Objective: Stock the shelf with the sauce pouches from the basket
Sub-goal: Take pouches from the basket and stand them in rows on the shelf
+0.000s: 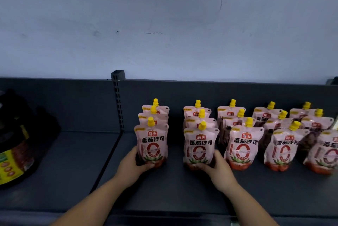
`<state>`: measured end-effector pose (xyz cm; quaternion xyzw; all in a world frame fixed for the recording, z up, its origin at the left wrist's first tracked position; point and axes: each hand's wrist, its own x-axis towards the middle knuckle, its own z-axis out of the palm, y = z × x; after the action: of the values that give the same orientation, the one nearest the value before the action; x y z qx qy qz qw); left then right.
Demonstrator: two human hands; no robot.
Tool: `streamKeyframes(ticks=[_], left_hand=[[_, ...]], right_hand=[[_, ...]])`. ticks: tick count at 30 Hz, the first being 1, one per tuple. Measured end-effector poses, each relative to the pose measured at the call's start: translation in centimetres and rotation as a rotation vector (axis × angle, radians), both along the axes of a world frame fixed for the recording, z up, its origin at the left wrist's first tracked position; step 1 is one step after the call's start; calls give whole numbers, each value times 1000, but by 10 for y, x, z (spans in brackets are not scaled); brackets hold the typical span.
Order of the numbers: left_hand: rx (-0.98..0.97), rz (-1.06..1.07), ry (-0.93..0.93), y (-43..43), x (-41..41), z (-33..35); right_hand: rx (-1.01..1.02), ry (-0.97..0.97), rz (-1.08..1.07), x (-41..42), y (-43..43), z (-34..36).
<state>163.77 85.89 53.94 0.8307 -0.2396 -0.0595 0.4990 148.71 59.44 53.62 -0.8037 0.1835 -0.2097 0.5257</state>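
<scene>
Pink sauce pouches with yellow caps stand upright in several rows on the dark grey shelf [164, 189]. My left hand [130, 166] grips the base of the front pouch [152, 143] of the leftmost row. My right hand [220, 168] grips the base of the front pouch [200, 146] of the second row. Both pouches stand on the shelf. More front pouches stand to the right, one [244, 148] next to my right hand and another [282, 149] beyond it. No basket is in view.
A large dark bottle with a yellow label [16, 145] stands on the left shelf section. A slotted upright post [118, 101] divides the two sections. The grey back panel [201, 90] rises behind the rows, with a pale wall above.
</scene>
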Motion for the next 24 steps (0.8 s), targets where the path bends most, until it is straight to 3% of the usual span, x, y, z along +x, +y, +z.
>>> streamKeyframes(ticks=[24], left_hand=[[27, -39, 141, 7, 6, 7]], right_hand=[[15, 81, -39, -5, 1, 6]])
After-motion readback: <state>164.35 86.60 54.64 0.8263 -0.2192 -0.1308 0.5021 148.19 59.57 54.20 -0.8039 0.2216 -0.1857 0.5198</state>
